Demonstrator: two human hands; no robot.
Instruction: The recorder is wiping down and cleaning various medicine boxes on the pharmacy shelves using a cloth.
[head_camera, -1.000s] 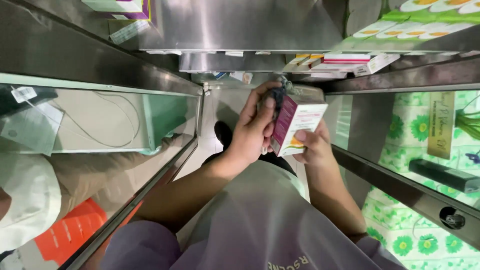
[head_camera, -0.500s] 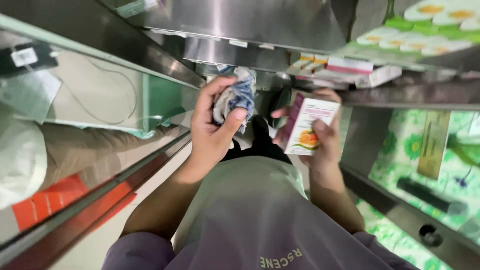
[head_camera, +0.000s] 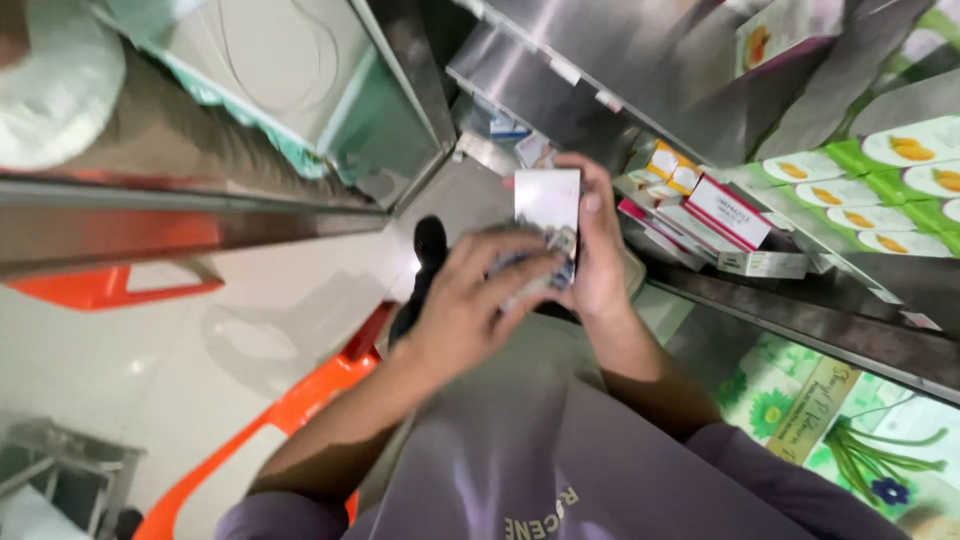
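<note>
Beside the shelf (head_camera: 800, 330), her right hand (head_camera: 598, 262) gripped a white box (head_camera: 547, 200); the left hand (head_camera: 470, 310) pinched crumpled foil strips (head_camera: 540, 262), which might slip, loosely bunched.

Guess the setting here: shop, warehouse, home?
Most likely a small shop, perhaps a pharmacy. Metal shelves hold stacked small cartons, a glass counter runs alongside, and the right hand holds a white box while the left hand grips a crumpled cloth.

Steel shelf (head_camera: 790, 315) at 3 o'clock carrying stacked pink-and-white cartons (head_camera: 728, 212). Green boxes (head_camera: 880, 185) at 2 o'clock. Orange plastic chair (head_camera: 290, 410) at 8 o'clock on pale floor (head_camera: 150, 370).
</note>
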